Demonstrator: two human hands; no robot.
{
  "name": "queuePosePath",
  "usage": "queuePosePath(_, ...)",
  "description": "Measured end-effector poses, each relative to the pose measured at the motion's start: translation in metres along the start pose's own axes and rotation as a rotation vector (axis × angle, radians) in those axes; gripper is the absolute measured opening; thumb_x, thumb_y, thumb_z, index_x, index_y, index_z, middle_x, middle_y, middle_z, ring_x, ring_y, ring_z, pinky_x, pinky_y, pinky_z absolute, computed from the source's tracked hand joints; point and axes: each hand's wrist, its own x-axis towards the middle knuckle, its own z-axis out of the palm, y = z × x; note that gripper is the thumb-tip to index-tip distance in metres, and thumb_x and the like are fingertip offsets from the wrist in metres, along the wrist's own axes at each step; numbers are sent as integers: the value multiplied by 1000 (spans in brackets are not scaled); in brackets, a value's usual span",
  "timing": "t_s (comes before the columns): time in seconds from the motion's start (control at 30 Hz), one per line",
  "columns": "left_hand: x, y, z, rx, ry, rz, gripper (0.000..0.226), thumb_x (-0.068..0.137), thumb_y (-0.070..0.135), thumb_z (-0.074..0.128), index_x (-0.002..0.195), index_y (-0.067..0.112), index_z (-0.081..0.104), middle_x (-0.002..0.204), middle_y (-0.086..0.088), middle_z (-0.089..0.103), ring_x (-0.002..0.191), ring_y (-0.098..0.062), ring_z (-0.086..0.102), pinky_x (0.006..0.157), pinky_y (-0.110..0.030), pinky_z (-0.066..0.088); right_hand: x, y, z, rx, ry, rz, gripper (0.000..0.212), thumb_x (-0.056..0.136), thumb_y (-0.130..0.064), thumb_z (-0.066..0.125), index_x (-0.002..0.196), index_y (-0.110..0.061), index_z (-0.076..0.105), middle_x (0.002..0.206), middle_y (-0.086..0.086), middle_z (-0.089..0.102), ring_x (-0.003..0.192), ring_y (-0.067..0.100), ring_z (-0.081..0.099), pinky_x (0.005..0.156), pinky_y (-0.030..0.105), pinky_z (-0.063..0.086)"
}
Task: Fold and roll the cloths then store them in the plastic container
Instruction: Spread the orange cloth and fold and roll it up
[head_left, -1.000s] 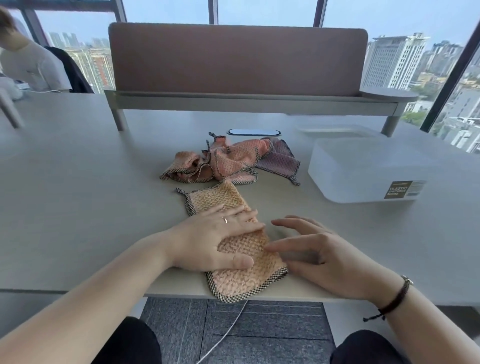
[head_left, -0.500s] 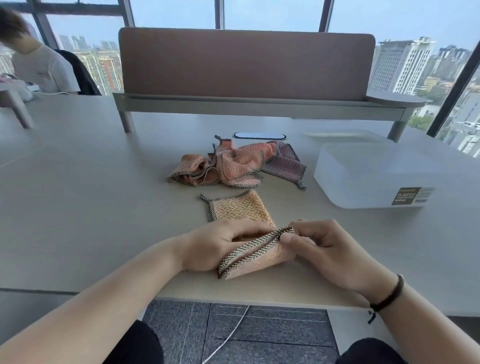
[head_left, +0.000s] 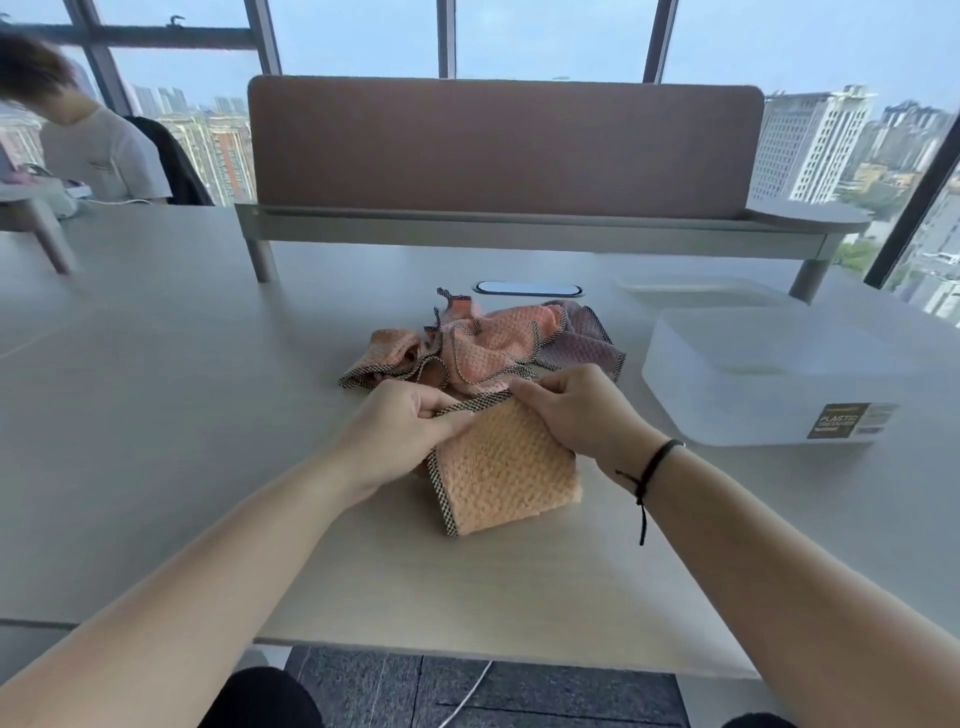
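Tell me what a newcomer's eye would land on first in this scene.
First, the two hands, left hand and right hand, pinching the checkered far edge of a folded orange cloth at the middle of the table. Just behind lies a crumpled pile of cloths in pink and purple. To the right stands the translucent plastic container, with no cloth visible inside.

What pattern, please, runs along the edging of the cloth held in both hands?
A dark-and-light checked trim borders the peach cloth, clearest in the head view.
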Motion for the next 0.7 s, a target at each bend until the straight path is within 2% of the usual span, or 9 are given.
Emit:
queuePosePath(0.07, 7, -2, 0, 182, 75, 2, 13, 91, 28, 70, 85, 20, 79, 77, -7, 78, 74, -27, 72, 69, -23, 54, 6, 0, 5, -56, -41, 18, 45, 88, -42, 70, 71, -2, 62, 63, 4, 47, 56, 17, 42, 48, 24, 33)
queuePosePath(0.13, 12, -4, 0, 300, 102, -2, 16, 91, 31, 69, 83, 20, 78, 72, -14, 75, 54, -27, 63, 47, -18, 46, 8, 4, 8, -88, -74, 12, 41, 82, -42, 77, 69, -5, 62, 62, 1, 50, 55, 13, 42, 48, 24, 34)
queuePosePath(0.17, 14, -6, 1, 307, 100, -4, 16, 90, 31, 70, 82, 20, 77, 71, -16, 74, 48, -24, 61, 43, -20, 46, 9, 7, 8, -69, -81, 12, 42, 79, -41, 80, 72, -2, 65, 64, 1, 54, 57, 13, 45, 52, 25, 36)
queuePosePath(0.23, 19, -10, 2, 297, 104, -15, 15, 87, 33, 73, 82, 20, 76, 70, -12, 75, 53, -29, 67, 47, -33, 54, 10, 12, 8, -22, -57, 15, 36, 74, -38, 84, 77, -5, 70, 68, -1, 61, 61, 11, 52, 58, 26, 40)
queuePosePath(0.27, 22, -11, 2, 307, 110, -18, 17, 86, 36, 74, 81, 20, 76, 68, -9, 75, 56, -30, 69, 51, -34, 55, 9, 14, 9, -28, -31, 8, 31, 74, -36, 85, 80, -9, 71, 69, -4, 63, 62, 10, 53, 60, 25, 42)
queuePosePath(0.33, 25, -14, 3, 369, 112, -17, 21, 84, 40, 75, 80, 19, 74, 58, -4, 70, 44, -19, 61, 43, -21, 46, 8, 16, 11, -74, 26, 4, 28, 73, -35, 86, 88, -18, 69, 73, -9, 63, 65, 5, 56, 60, 23, 42)
queuePosePath(0.4, 28, -14, 5, 477, 134, 18, 23, 82, 43, 75, 79, 20, 73, 49, 4, 59, 42, -4, 48, 41, -12, 31, 8, 18, 13, -91, 49, 17, 37, 73, -35, 86, 102, -24, 66, 79, -8, 64, 69, 6, 58, 58, 22, 38)
queuePosePath(0.5, 29, -14, 10, 558, 164, 101, 23, 82, 43, 75, 80, 20, 73, 48, 10, 48, 49, 0, 44, 47, -12, 32, 8, 21, 13, -87, 67, 35, 45, 72, -33, 86, 110, -26, 62, 81, -3, 63, 68, 9, 57, 55, 24, 36)
queuePosePath(0.7, 32, -14, 15, 506, 197, 200, 27, 80, 44, 77, 96, 22, 73, 73, 17, 59, 68, 8, 52, 59, -2, 33, 2, 28, 4, -118, 93, 71, 45, 75, -31, 82, 113, -27, 57, 76, -5, 58, 61, 9, 52, 52, 25, 37)
